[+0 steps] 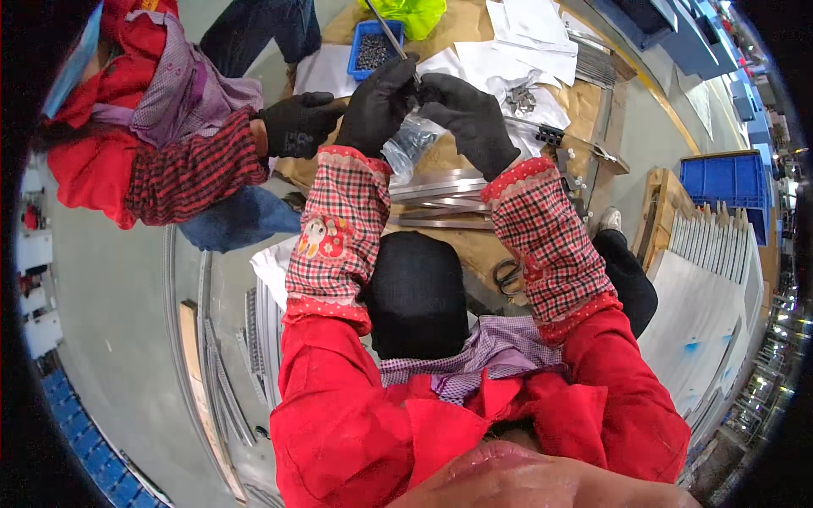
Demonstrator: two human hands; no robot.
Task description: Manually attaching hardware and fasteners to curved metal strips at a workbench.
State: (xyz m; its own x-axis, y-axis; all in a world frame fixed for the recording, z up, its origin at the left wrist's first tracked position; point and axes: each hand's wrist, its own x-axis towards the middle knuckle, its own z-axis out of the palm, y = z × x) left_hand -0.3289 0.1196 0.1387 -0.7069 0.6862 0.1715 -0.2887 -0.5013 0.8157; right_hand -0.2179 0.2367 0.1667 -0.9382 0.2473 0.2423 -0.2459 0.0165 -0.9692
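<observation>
Both my hands wear black gloves and meet over the far side of a brown-paper-covered surface. My left hand (377,106) is closed around a thin metal strip (385,27) that slants up and away to the left. The fingers of my right hand (470,118) are pinched together beside the strip's near end; whatever they grip is too small and covered to name. Below the hands lies a clear plastic bag (409,146), with several metal bars (436,190) nearer to me. Just beyond my left hand stands a blue tray (352,57) of small dark parts.
At left, a co-worker's black-gloved hand (305,125) is close to my left hand. White paper sheets (529,30) and small metal pieces (521,100) lie at far right. Scissors (506,273) rest near my right forearm. A blue crate (720,182) and stacked pale panels (699,296) stand right.
</observation>
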